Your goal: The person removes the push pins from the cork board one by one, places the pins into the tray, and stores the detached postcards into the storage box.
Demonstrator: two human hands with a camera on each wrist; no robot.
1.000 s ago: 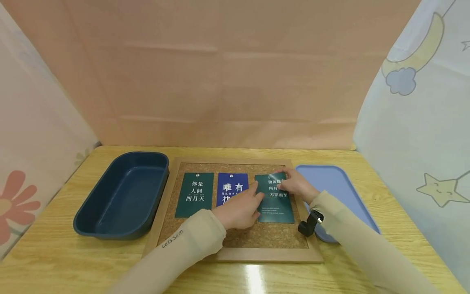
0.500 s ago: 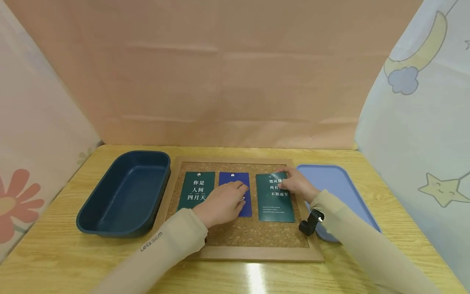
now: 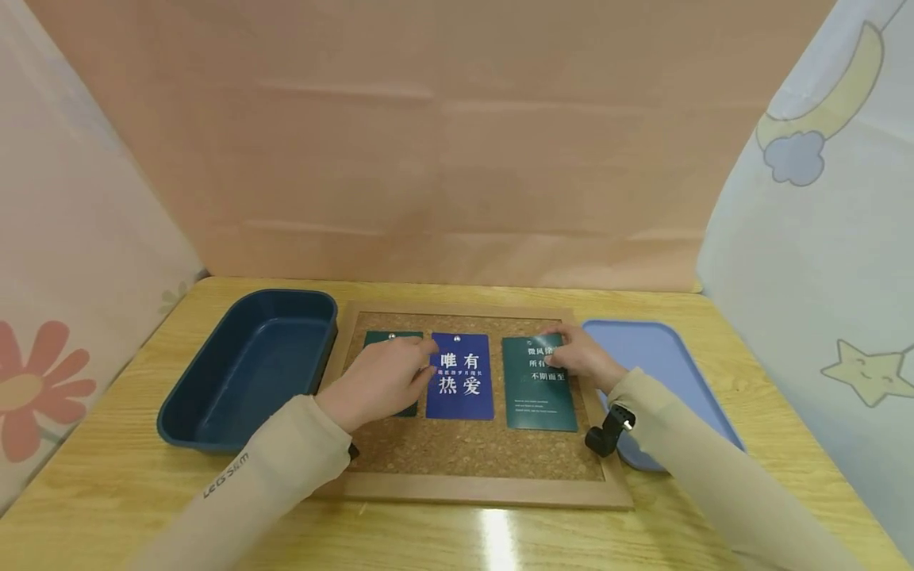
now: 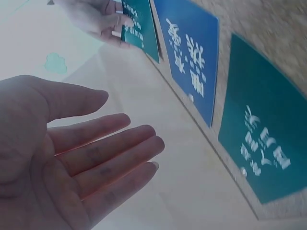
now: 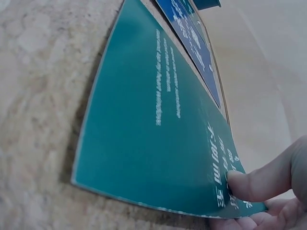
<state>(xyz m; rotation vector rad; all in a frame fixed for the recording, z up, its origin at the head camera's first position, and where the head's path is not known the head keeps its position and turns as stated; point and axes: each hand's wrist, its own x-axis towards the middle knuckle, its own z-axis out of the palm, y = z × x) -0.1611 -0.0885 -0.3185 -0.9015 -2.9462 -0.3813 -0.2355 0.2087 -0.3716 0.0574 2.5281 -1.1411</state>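
At the right side of a wood-framed cork board (image 3: 493, 452), my right hand (image 3: 581, 357) pinches the upper right edge of a dark green card (image 3: 539, 404) printed with white characters. In the right wrist view the thumb (image 5: 261, 179) lies on the card's face, with fingers behind its edge. My left hand (image 3: 382, 377) is over the left part of the board, fingers extended and holding nothing; its palm shows in the left wrist view. It partly covers another green card (image 4: 266, 124) in the head view. Between them a blue card (image 3: 460, 388) has a pin (image 3: 457, 339) at its top.
A deep dark blue bin (image 3: 250, 373) stands left of the board. On the right lies a shallow light blue tray (image 3: 660, 373), partly under my right forearm. A cloth backdrop (image 3: 457, 159) rises behind the wooden table (image 3: 400, 539).
My left hand has moved left, from beside the right green card across the blue card to the left green card. The right hand keeps its pinch on the right card.
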